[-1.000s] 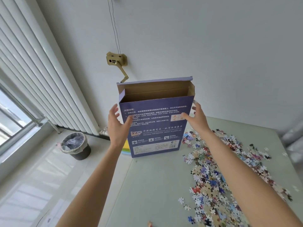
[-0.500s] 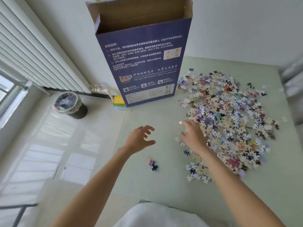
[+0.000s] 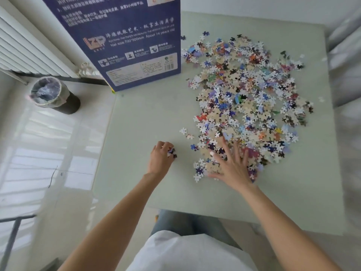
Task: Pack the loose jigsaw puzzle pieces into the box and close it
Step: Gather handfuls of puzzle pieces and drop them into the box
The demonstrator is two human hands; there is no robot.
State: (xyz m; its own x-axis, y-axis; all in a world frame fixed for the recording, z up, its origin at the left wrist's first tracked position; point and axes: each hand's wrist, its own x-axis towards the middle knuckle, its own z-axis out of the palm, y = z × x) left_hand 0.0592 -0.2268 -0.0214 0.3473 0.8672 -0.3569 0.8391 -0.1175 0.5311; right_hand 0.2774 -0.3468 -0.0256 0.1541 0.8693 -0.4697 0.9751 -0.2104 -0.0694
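Pale green table [image 3: 136, 124] fills my view. Nearest me, my left hand [image 3: 159, 160] has its fingers curled round a couple of stray puzzle pieces [image 3: 172, 153], pinching them just off the table's surface, w/ the main heap well to the right. My right hand [image 3: 232, 167] lies flat, fingers spread wide, pressing on the near edge of the loose puzzle heap [image 3: 248, 94]. The heap spreads across the table's right half. Further back, at the far left corner, the dark blue box [image 3: 127, 45] stands upright, its top cut off by the frame. Beyond the table edge, a lined bin [image 3: 52, 94] sits on the floor below a white radiator [image 3: 29, 45].
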